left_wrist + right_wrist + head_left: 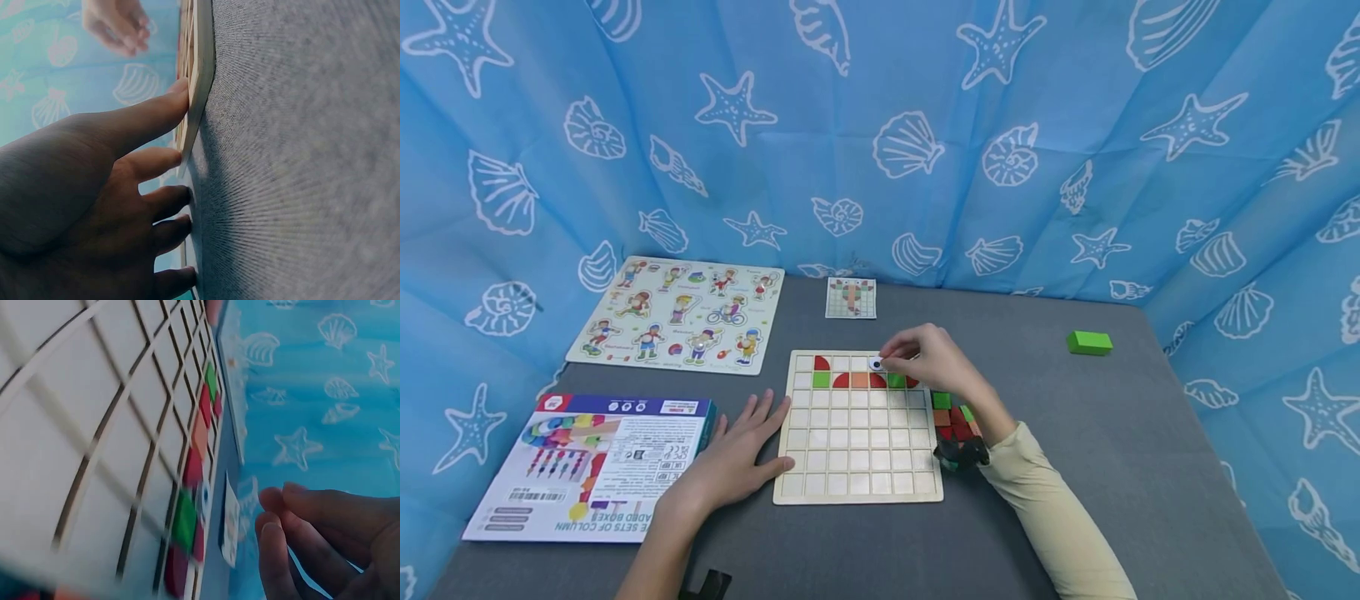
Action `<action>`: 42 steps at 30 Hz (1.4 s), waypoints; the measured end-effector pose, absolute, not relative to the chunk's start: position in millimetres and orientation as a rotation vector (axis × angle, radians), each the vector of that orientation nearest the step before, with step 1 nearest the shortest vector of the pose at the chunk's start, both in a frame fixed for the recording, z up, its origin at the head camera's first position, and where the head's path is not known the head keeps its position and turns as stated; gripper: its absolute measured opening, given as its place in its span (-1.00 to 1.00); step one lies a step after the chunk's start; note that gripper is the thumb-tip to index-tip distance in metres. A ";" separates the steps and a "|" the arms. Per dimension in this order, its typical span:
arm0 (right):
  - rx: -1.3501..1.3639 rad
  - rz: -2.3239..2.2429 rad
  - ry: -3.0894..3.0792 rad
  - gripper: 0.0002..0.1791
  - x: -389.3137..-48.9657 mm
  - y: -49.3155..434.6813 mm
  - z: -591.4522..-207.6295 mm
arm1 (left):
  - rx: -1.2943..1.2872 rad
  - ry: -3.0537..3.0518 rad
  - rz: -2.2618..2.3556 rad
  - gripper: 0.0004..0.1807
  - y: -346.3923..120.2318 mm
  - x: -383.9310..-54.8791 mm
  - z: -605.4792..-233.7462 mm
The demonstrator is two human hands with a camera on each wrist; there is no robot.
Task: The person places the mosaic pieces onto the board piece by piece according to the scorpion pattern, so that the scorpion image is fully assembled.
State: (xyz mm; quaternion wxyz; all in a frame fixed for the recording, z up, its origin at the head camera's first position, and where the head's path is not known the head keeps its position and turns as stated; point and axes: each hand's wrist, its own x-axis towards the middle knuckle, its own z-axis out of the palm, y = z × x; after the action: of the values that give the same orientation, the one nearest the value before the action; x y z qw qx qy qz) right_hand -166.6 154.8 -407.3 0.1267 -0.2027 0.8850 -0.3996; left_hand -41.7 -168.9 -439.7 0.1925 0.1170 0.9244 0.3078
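Left grip (736,460): fingers spread, touching board (861,499)
Right grip (936,364): fingers curled together, above board
Bench (1022,367): grey, beneath both
Curtain (880,92): blue, beyond both

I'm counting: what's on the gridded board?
Red pieces, green pieces, an orange piece and an eye piece; in the head view, the right hand hides top-right squares of the board.

Left hand (733,463) spread-fingered; right hand (931,363) raised, fingers curled.
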 end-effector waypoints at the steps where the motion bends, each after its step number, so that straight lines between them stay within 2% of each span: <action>1: -0.578 -1.149 2.583 -0.85 -165.0 161.4 -406.1 | 0.329 2.594 0.865 -0.03 -168.9 -41.6 -439.7; 11: -0.574 -0.927 2.677 -0.85 -149.0 222.5 -403.2 | 0.331 2.606 0.861 -0.04 -169.0 -41.2 -440.2; 18: -0.504 -0.721 2.737 -0.82 -145.2 247.4 -410.0 | 0.328 2.605 0.864 -0.04 -169.1 -40.9 -440.2; 24: -0.523 -0.693 2.733 -0.78 -146.5 257.6 -419.2 | 0.325 2.596 0.860 -0.03 -168.8 -41.7 -440.1; 32: -0.591 -0.686 2.726 -0.86 -147.3 261.1 -421.1 | 0.323 2.594 0.859 -0.03 -168.5 -42.4 -440.3; 42: -0.457 -0.683 2.704 -0.84 -148.2 258.8 -421.9 | 0.325 2.598 0.853 -0.03 -167.8 -41.5 -439.8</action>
State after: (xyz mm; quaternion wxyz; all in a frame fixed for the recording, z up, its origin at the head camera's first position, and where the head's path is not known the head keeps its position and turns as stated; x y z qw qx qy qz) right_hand -148.2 258.8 -421.9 0.1569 -0.1596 0.9450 -0.2386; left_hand -41.5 -167.8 -439.8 0.1926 0.1157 0.9259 0.3039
